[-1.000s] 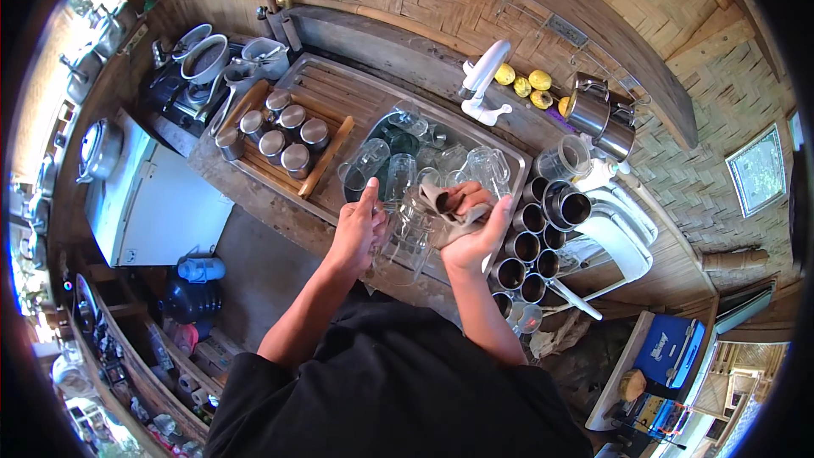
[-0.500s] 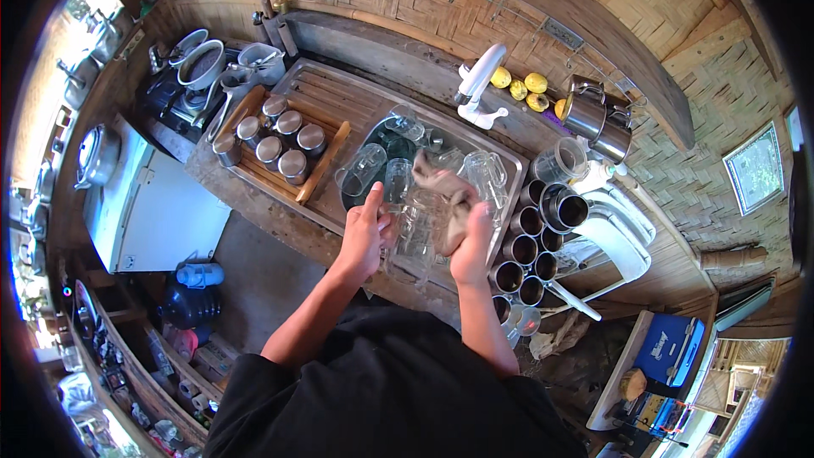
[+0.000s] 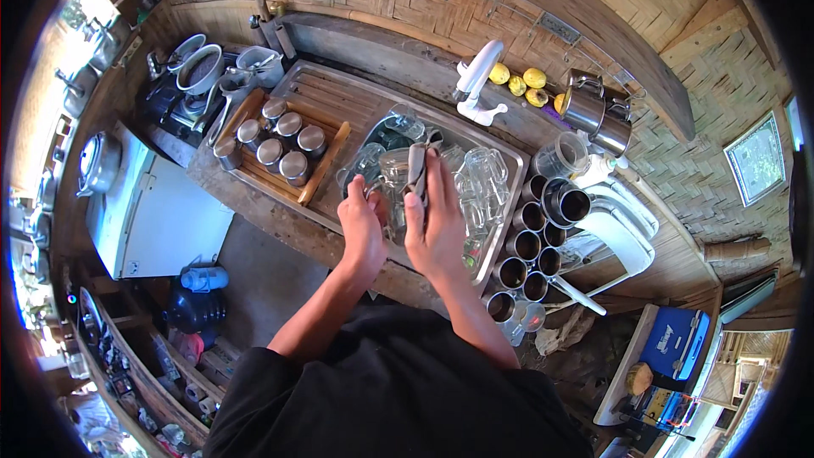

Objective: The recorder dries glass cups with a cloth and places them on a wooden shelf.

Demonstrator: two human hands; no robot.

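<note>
I'm watching two hands close together over the sink. The fingers of the right hand (image 3: pixel 431 225) are clamping a grey-brown cloth (image 3: pixel 415 171), thumb on one side and long fingers on the other. The fingers of the left hand (image 3: pixel 365 219) are curling closed, seemingly on the handle of a clear glass mug (image 3: pixel 393 168); I'm not seeing the handle itself, as the hand is hiding it. The mug is sitting just beyond the left fingers, with the cloth hanging close against its right side; whether the two are touching I cannot tell.

I'm judging the step in hand to be wiping the mug. To my eye, the next move is calling for a steady left hold and a light turn of the cloth, well clear of the other glass mugs (image 3: pixel 482 187) crowding the steel sink (image 3: pixel 335 95).

Farther out, a wooden tray (image 3: pixel 329 166) is holding metal-topped containers (image 3: pixel 270 150) at the left, and open steel cups (image 3: pixel 526 246) are standing at the right. Behind the sink, a white faucet (image 3: pixel 481 72) is leaning over it, and the concrete tabletop (image 3: pixel 263 206) is running along the front.
</note>
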